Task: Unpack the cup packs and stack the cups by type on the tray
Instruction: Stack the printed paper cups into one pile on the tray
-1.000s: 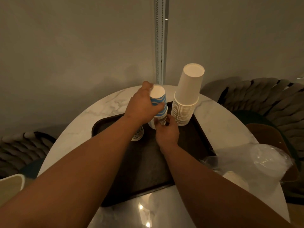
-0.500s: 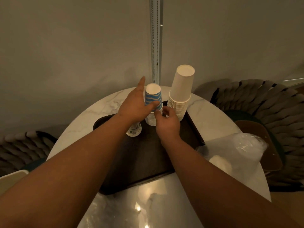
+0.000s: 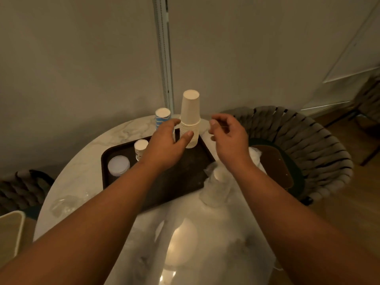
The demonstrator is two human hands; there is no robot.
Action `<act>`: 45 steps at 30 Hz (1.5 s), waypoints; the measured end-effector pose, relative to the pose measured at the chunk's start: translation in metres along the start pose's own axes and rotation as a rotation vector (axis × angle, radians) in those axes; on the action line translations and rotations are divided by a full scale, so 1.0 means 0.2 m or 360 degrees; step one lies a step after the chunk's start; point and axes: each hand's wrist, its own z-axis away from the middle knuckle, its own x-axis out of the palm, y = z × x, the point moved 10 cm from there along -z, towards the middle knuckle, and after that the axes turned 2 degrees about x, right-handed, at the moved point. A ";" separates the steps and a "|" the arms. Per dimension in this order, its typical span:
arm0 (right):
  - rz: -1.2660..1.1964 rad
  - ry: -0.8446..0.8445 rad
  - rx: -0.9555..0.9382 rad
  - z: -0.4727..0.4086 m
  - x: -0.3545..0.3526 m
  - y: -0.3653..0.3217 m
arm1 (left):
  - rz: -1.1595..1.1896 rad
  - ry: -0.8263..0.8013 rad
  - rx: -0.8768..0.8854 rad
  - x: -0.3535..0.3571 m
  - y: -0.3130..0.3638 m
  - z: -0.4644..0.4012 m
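Both hands hover over the tray (image 3: 115,153), holding nothing.

Crumpled plastic wrap (image 3: 218,188) lies on the marble counter (image 3: 82,161) beside a woven chair (image 3: 308,145). The left hand (image 3: 164,145) has its fingers (image 3: 188,135) spread loose just before the tall white cup stack (image 3: 190,118); the right hand (image 3: 228,134) hangs loosely curled, empty. The blue striped cups (image 3: 162,118) stand behind.

Single head-worn wide-angle view, looking forward and steeply down from above the near edge of the round marble table (image 3: 86,159). It sits close over both forearms, the tray (image 3: 185,173) mid-frame, the wall (image 3: 82,58) behind.
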 end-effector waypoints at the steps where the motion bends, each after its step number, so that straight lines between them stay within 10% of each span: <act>1: 0.0020 0.0015 -0.0014 0.01 -0.08 0.01 | -0.0001 -0.0019 -0.0012 0.03 0.02 0.04; 14: 0.0174 -0.0527 0.0590 0.33 -0.46 0.77 | -0.0295 -0.0528 -0.0151 0.80 0.11 0.26; 19: 0.0335 -0.1100 0.0998 0.57 -0.39 1.16 | -0.0488 -0.0502 -0.0262 0.85 0.08 0.36; 24: 0.0075 -0.1075 0.1297 0.70 -0.28 1.27 | -0.0446 -0.0438 -0.0355 0.78 0.06 0.54; 32: -0.0862 -0.0960 0.2129 0.96 0.01 1.23 | 0.0399 0.0169 -0.0854 0.53 -0.25 0.83; 45: -0.1513 -0.1151 0.1715 0.98 0.48 0.48 | 0.2078 0.0766 -0.1049 0.33 -0.43 0.91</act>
